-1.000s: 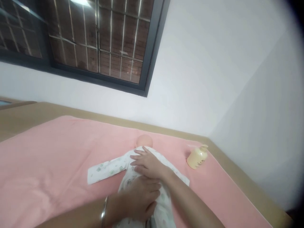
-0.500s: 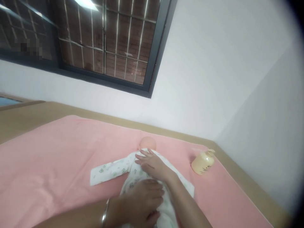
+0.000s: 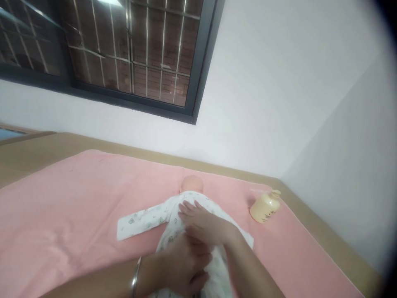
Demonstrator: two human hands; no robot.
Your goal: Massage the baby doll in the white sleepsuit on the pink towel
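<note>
A doll-like figure with a smooth round head (image 3: pixel 192 184) lies on a pink sheet, dressed in a white printed garment (image 3: pixel 145 221) with one sleeve stretched to the left. My right hand (image 3: pixel 201 221) lies flat on the upper part of the garment, fingers spread. Just below it, my left hand (image 3: pixel 186 263), with a silver bangle on the wrist, rests across the middle of the garment; its fingers are bent and slightly blurred, and whether they grip cloth cannot be made out.
A pale yellow pump bottle (image 3: pixel 265 207) stands to the right on the pink sheet (image 3: pixel 77 198). Behind are a tan ledge (image 3: pixel 149 154), a white wall (image 3: pixel 263 82) and a dark-framed barred window (image 3: pixel 195 82).
My right hand has slid slightly down the garment. My left hand has moved slightly up, so the two hands now touch or overlap. The view has shifted a little.
</note>
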